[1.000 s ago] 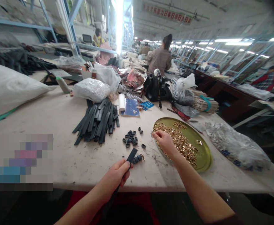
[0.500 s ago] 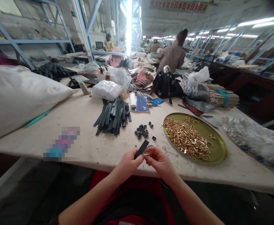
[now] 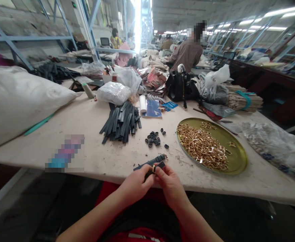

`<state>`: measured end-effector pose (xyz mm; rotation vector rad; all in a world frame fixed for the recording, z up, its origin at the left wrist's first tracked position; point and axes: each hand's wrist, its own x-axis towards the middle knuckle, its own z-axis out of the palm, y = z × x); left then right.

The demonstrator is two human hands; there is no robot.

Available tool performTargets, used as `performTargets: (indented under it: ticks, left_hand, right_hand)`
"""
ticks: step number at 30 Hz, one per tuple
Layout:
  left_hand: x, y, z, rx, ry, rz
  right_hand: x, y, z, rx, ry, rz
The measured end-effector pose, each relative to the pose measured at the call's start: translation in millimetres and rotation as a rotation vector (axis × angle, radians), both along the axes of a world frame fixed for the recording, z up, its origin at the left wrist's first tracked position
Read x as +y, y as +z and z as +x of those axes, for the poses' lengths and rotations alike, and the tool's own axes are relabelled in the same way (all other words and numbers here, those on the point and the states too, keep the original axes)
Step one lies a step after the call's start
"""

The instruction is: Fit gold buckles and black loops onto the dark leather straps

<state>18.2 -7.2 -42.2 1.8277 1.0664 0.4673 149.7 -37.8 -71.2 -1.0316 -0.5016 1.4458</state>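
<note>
Near the table's front edge, my left hand (image 3: 138, 179) is closed on a short dark strap (image 3: 159, 165). A gold buckle (image 3: 153, 169) sits at the strap, between my two hands. My right hand (image 3: 169, 183) pinches the strap at the buckle with thumb and fingers. Just beyond my fingers lies another dark strap (image 3: 149, 162) with a gold buckle at its right end. Small black loops (image 3: 152, 138) are scattered farther back. To the right, a round gold tray (image 3: 239, 154) holds a heap of gold buckles (image 3: 203, 146).
Many dark strips (image 3: 122, 122) lie in a pile at back left. Behind them are plastic bags (image 3: 114, 92), a blue booklet (image 3: 152, 109) and a black bag (image 3: 181, 85). A large white sack (image 3: 23, 101) fills the left side. A person (image 3: 187, 53) is in the background.
The strap has tipped from pointing up to lying lower between my hands, and the buckle has moved left with my right fingers onto it. The strap on the table now shows more.
</note>
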Motion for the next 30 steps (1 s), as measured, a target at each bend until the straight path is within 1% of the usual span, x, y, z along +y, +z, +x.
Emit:
performTargets:
  ticks: [2, 3, 5, 9, 10, 11, 12, 14, 16, 17, 18, 19, 20, 21, 23, 25, 26, 27, 30]
  left_hand:
    - [0.4, -2.1, 1.3, -0.075, 0.028, -0.097]
    - [0.8, -3.4, 1.5, -0.115, 0.035, -0.146]
    - [2.2, -6.3, 1.4, -0.171, 0.035, -0.227]
    - [5.2, -12.3, 1.8, -0.231, 0.043, -0.384]
    - [5.4, -13.5, 2.1, -0.241, 0.048, -0.412]
    - [5.4, -14.6, 2.5, -0.247, 0.049, -0.432]
    - [4.9, -15.5, 2.7, -0.245, 0.050, -0.439]
    - [2.7, -16.9, 3.1, -0.220, 0.053, -0.415]
    - [-1.2, -17.3, 3.4, -0.182, 0.072, -0.338]
    - [-3.6, -17.2, 3.6, -0.160, 0.084, -0.291]
    - [-6.2, -16.7, 3.9, -0.138, 0.099, -0.242]
    - [-8.9, -16.1, 4.3, -0.118, 0.113, -0.199]
    - [-11.5, -15.2, 4.8, -0.101, 0.125, -0.166]
    - [-13.9, -14.3, 5.3, -0.090, 0.130, -0.150]
    - [-18.1, -12.5, 6.1, -0.087, 0.129, -0.157]
    - [-21.7, -11.5, 6.5, -0.095, 0.119, -0.187]
    - [-23.5, -11.4, 6.6, -0.096, 0.120, -0.192]
    - [-25.4, -11.7, 6.6, -0.091, 0.129, -0.182]
    - [-31.4, -12.7, 6.1, -0.037, 0.177, -0.068]
  right_hand:
    - [-2.9, -3.6, -2.4, -0.182, -0.045, 0.092]
    - [-3.7, -4.9, -2.7, -0.227, -0.039, 0.109]
    - [-3.4, -6.7, -2.1, -0.206, 0.006, 0.078]
    - [0.6, -8.1, 0.4, 0.010, 0.084, -0.035]
    - [0.9, -8.0, 0.8, 0.031, 0.102, -0.047]
    - [0.4, -7.9, 1.0, 0.005, 0.117, -0.050]
    - [-1.0, -7.7, 1.3, -0.084, 0.114, -0.037]
    - [-5.8, -7.8, 2.1, -0.420, 0.037, 0.060]
    - [-11.6, -9.0, 3.9, -0.784, -0.069, 0.233]
    - [-14.0, -10.2, 5.1, -0.910, -0.106, 0.319]
    - [-15.8, -11.5, 6.5, -0.980, -0.126, 0.380]
    - [-17.1, -12.8, 7.9, -0.994, -0.118, 0.398]
    - [-17.7, -13.9, 9.3, -0.958, -0.089, 0.374]
    - [-18.1, -14.6, 10.6, -0.881, -0.039, 0.317]
    - [-18.8, -14.2, 12.3, -0.664, 0.104, 0.180]
    - [-21.2, -11.2, 12.4, -0.484, 0.222, 0.099]
    - [-23.4, -9.1, 11.8, -0.460, 0.233, 0.093]
    - [-26.0, -6.8, 10.8, -0.491, 0.211, 0.108]
    - [-34.1, -1.9, 8.0, -0.781, 0.043, 0.243]
